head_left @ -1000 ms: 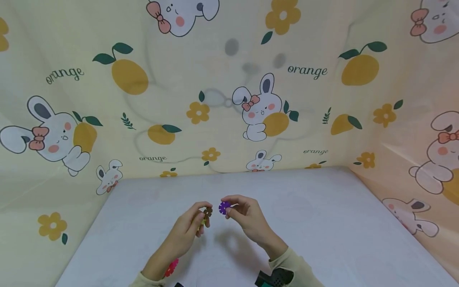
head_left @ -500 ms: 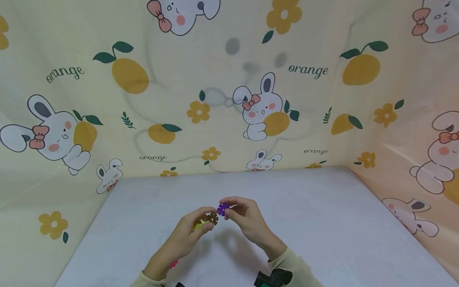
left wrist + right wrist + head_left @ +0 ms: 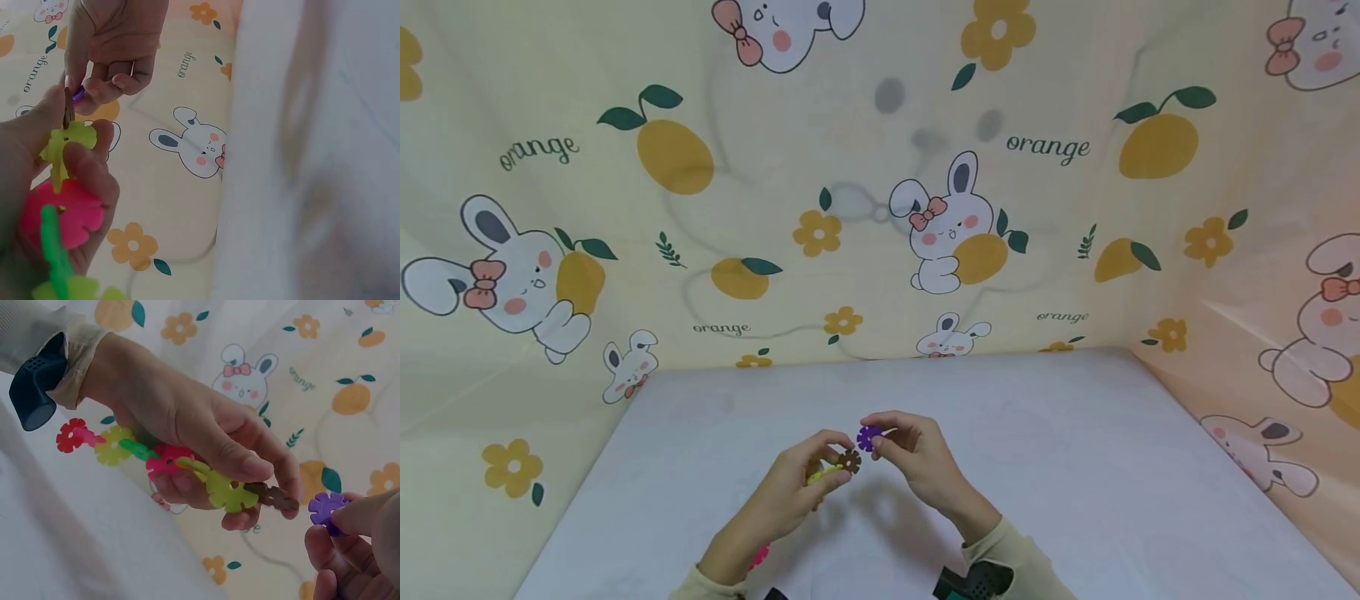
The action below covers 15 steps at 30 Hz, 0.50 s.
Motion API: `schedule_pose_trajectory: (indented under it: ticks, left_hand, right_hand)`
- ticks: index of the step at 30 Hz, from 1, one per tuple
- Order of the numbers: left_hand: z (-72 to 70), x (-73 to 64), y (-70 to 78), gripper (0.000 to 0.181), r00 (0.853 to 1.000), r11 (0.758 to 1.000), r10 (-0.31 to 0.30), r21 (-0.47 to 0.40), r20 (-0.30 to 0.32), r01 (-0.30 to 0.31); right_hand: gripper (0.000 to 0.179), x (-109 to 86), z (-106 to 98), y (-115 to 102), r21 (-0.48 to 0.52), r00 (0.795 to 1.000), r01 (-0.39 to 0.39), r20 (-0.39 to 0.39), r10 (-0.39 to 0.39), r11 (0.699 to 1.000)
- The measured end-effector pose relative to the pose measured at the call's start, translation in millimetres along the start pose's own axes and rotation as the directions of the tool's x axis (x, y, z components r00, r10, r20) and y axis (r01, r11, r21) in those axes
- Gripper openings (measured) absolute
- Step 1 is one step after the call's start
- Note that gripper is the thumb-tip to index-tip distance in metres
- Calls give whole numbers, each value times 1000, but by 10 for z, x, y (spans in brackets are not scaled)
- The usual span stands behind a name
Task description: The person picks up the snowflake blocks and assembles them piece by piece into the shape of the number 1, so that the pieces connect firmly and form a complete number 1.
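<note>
A chain of interlocking snowflake discs runs along my left hand (image 3: 790,479), which grips it near its brown end. In the right wrist view the brown disc (image 3: 273,496) leads, followed by a yellow disc (image 3: 231,492), a pink disc (image 3: 167,459), a green disc (image 3: 138,449), a yellow-green one (image 3: 114,445) and red-pink ones at the tail. My right hand (image 3: 917,454) pinches a purple snowflake disc (image 3: 326,507) between thumb and fingers. In the right wrist view, a small gap separates the purple disc from the brown one.
A white table surface (image 3: 1037,467) spreads under both hands. Behind it and at the sides hangs a cream cloth (image 3: 850,275) printed with rabbits and oranges. Dark devices sit at both wrists, such as the right wrist's black unit (image 3: 973,581).
My left hand has moved slightly right and turned, bringing the brown disc's face into view and closer to the purple disc. My right hand has barely moved.
</note>
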<state>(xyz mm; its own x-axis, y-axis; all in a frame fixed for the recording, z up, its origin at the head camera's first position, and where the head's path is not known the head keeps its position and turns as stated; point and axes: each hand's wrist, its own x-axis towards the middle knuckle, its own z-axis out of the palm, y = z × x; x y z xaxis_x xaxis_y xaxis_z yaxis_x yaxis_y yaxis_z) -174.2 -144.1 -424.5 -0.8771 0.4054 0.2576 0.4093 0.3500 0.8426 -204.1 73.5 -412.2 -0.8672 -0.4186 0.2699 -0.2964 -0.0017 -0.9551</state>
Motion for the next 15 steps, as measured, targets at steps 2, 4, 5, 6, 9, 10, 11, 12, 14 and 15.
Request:
schedule_pose_trajectory:
  ticks: [2, 4, 5, 6, 9, 10, 11, 12, 14, 15]
  left_hand:
    - [-2, 1, 5, 32, 1000, 1000, -15, 12, 11, 15]
    - [-7, 1, 14, 33, 999, 999, -39, 27, 23, 38]
    - [-10, -1, 16, 34, 998, 998, -53, 35, 31, 52]
    - [-14, -4, 18, 35, 997, 997, -64, 45, 36, 62]
    - [-32, -12, 32, 36, 996, 995, -80, 60, 38, 77]
    - [-38, -14, 35, 36, 997, 996, -75, 54, 33, 73]
    - [-45, -16, 39, 35, 997, 997, -70, 45, 24, 69]
    - [-52, -17, 45, 34, 998, 997, -65, 34, 12, 64]
    - [-65, -16, 57, 32, 999, 999, -50, 0, -14, 50]
    - [-70, -15, 62, 32, 999, 999, -43, -19, -24, 43]
  right_hand:
    - [27, 2, -7, 10, 3, 1000, 3, -1, -3, 1000]
    - [27, 5, -14, 24, 0, 1000, 10, 5, -10, 1000]
    - [27, 7, -18, 31, -3, 1000, 14, 10, -14, 1000]
    - [27, 8, -22, 36, -8, 1000, 17, 17, -17, 1000]
    - [27, 8, -33, 46, -18, 999, 16, 35, -16, 1000]
    - [28, 6, -35, 47, -19, 999, 12, 38, -11, 1000]
    - [28, 5, -37, 45, -19, 999, 7, 40, -6, 1000]
    - [29, 3, -37, 43, -16, 999, 1, 39, 0, 1000]
    - [31, 0, -33, 34, -2, 999, -5, 34, 5, 1000]
    - [31, -1, -29, 28, 6, 999, -6, 33, 5, 1000]
